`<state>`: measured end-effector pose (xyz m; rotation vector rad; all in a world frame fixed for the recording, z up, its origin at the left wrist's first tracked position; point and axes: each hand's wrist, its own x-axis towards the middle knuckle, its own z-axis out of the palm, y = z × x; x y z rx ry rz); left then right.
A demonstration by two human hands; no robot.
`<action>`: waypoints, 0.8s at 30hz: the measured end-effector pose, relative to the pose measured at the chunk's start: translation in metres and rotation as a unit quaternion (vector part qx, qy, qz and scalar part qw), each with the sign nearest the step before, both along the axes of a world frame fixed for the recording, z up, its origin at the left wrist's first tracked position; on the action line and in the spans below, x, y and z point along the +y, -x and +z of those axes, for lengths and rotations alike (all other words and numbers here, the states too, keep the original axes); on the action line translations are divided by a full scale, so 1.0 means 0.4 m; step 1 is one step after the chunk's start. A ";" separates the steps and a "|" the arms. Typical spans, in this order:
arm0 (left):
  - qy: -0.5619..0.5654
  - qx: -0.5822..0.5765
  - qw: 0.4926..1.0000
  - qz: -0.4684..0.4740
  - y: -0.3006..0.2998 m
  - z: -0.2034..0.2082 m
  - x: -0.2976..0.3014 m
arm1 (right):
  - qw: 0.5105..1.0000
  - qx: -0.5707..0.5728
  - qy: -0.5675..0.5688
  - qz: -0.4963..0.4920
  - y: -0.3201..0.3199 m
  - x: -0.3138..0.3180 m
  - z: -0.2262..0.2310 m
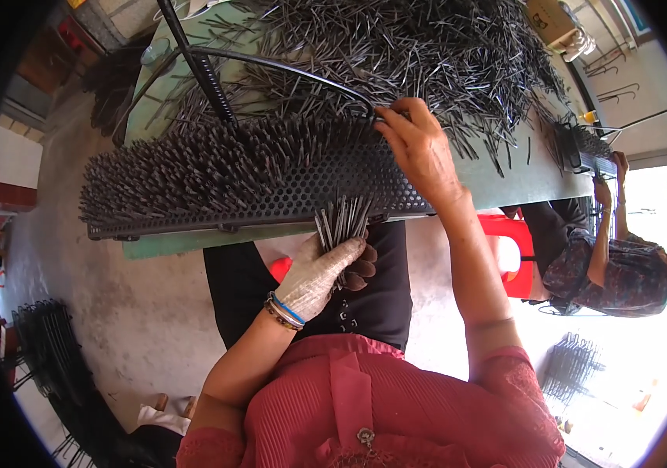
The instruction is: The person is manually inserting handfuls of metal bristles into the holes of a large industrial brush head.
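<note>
A long black perforated tray [314, 183] lies along the near edge of the table. Dark thin strips [185, 168] stand upright in its holes across the left and middle, while bare holes show toward the right. My left hand [314, 277], in a white glove with dark fingertips, is closed round a bundle of dark strips [344, 218] just in front of the tray. Bare, my right hand [421, 152] reaches over the tray's right part. Its thumb and forefinger come together at the far edge; whatever they pinch is too small to make out.
A big heap of loose dark strips [427, 62] covers the green table [482, 187]. A black rod frame [287, 69] rises behind the tray. At right another person [614, 269] works on a similar piece, near a red stool [505, 253]. Stacked black racks [68, 374] stand on the left floor.
</note>
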<state>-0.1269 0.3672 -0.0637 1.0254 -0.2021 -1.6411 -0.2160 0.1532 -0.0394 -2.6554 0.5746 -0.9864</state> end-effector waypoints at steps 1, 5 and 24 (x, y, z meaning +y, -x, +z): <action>0.004 -0.002 1.000 0.005 0.001 0.002 0.000 | 1.000 -0.014 -0.013 -0.018 0.002 0.008 0.003; 0.018 -0.009 0.999 0.036 0.006 0.013 0.001 | 0.982 -0.064 -0.173 -0.037 0.045 0.072 0.045; 0.036 -0.025 0.995 0.093 0.048 0.014 -0.021 | 0.806 -0.014 -0.592 0.012 0.124 0.135 0.036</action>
